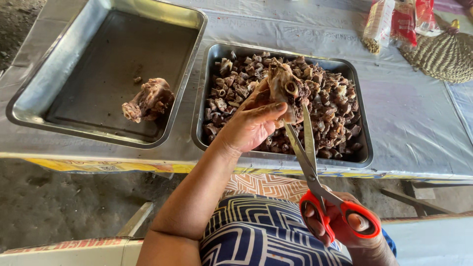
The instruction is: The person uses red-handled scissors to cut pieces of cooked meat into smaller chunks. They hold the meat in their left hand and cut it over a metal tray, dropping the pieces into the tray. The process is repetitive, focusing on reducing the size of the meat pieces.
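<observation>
Left hand (251, 123) fingers clamped on a brown, bony meat chunk (283, 88) with round marrow hole; right hand (345, 224) fingers closed through red-handled steel scissors (315, 172), blades parted.

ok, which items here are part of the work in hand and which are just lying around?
In use:
left hand holding a meat piece
right hand on red-handled scissors, blades open under the piece
steel tray of cut pieces
second tray with one larger chunk

Lying about:
red and clear packets
woven basket
</observation>
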